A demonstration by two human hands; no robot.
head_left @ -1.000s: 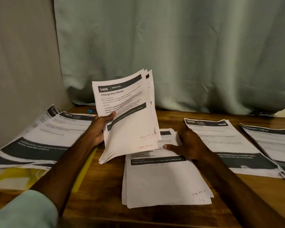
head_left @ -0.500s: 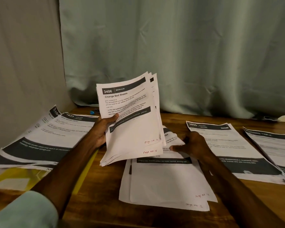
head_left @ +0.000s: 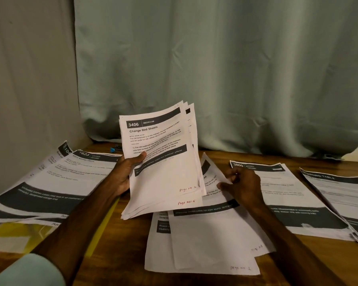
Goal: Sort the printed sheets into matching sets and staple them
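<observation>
Printed sheets, head view. You hold a fanned white stack headed "3406 Bedroom" [head_left: 161, 162] tilted above the brown wooden counter [head_left: 120, 254]. Your left hand [head_left: 125, 172] grips its left edge, thumb across the front page. Your right hand [head_left: 242, 182] pinches the top sheet [head_left: 213, 176] of the white centre pile [head_left: 205, 244], which lies on the counter beneath the stack; its fingers [head_left: 235, 172] are curled narrowly at the sheet's edge. Half a second ago the sheet lay flatter on the pile. It is now skewed further, with its far corner raised, so you are judged to be drawing it off towards a matching set. A white pile headed 1623 [head_left: 70, 178] and a white pile headed 3800 [head_left: 287, 195] flank your hands. No stapling is evident yet.
</observation>
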